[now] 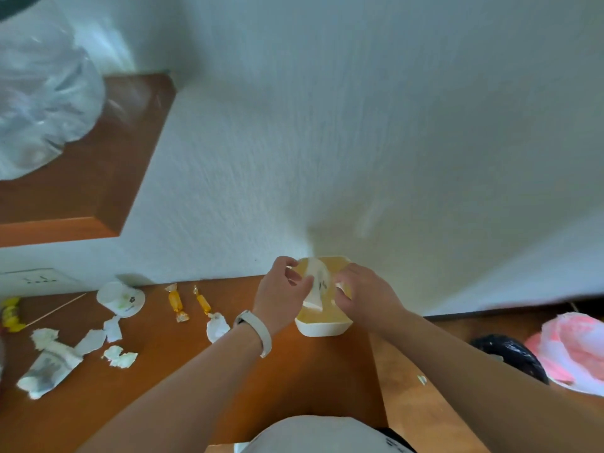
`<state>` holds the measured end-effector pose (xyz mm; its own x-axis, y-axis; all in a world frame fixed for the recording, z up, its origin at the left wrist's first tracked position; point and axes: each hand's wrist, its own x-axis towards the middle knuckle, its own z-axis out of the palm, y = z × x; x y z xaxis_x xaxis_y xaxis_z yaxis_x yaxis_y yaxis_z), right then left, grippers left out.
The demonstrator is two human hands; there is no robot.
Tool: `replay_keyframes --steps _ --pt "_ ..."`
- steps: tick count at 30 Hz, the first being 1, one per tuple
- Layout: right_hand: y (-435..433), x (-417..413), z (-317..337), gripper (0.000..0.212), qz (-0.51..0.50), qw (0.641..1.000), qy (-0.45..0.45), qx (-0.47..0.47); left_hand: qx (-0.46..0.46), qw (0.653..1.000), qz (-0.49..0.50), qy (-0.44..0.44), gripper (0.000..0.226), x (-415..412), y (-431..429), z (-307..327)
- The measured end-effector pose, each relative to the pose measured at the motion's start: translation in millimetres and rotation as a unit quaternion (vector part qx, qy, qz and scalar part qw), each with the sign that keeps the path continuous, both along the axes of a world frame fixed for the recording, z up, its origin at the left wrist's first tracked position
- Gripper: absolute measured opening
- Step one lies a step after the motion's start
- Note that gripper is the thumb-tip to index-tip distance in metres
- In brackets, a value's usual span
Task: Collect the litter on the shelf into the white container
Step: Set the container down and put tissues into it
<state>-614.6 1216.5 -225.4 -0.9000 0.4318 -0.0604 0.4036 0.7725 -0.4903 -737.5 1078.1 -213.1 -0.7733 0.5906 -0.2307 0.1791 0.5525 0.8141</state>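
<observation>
**Paper going in first, most of the litter still waiting**

White paper scrap [315, 286] is hanging over the white container [323, 328] at the back of the wooden shelf [196, 371], pinched on one edge by the left hand [282, 294] and on the other by the right hand [359, 294]. Nothing else is showing inside. To the left, two orange-wrapped candies [176, 302], a paper cup [119, 299], torn tissue pieces [119, 356], a crumpled wrapper [49, 371] and a wooden skewer [55, 310] are lying uncollected, so the job appears to be only beginning.
</observation>
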Motion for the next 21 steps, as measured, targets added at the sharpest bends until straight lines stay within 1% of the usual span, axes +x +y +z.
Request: replay_keyframes --steps 3,5,7,10,13,16,21 --pt "8 1 0 0.019 0.026 1.0 0.001 0.014 0.004 1.0 0.007 0.008 0.033 3 -4 -1" --pt "12 1 0 0.02 0.052 0.998 0.005 0.037 0.002 1.0 -0.006 0.024 0.032 4 -9 -2" --pt "12 -2 2 0.025 0.081 0.995 0.013 0.05 -0.004 0.999 -0.021 0.05 0.03 5 -16 -1" --pt "6 -12 3 0.031 0.12 0.989 0.022 0.078 -0.043 0.992 -0.045 0.107 0.032 4 -31 3" --pt "-8 -24 4 0.036 0.17 0.98 0.022 0.102 -0.087 0.979 -0.076 0.171 0.038 -3 -54 5" --pt "-29 -38 8 0.04 0.201 0.973 0.036 0.11 -0.139 0.962 -0.096 0.216 0.043 -16 -85 0" --pt "-71 -60 6 0.034 0.245 0.961 0.051 0.122 -0.187 0.931 -0.103 0.296 0.045 -32 -145 -15"
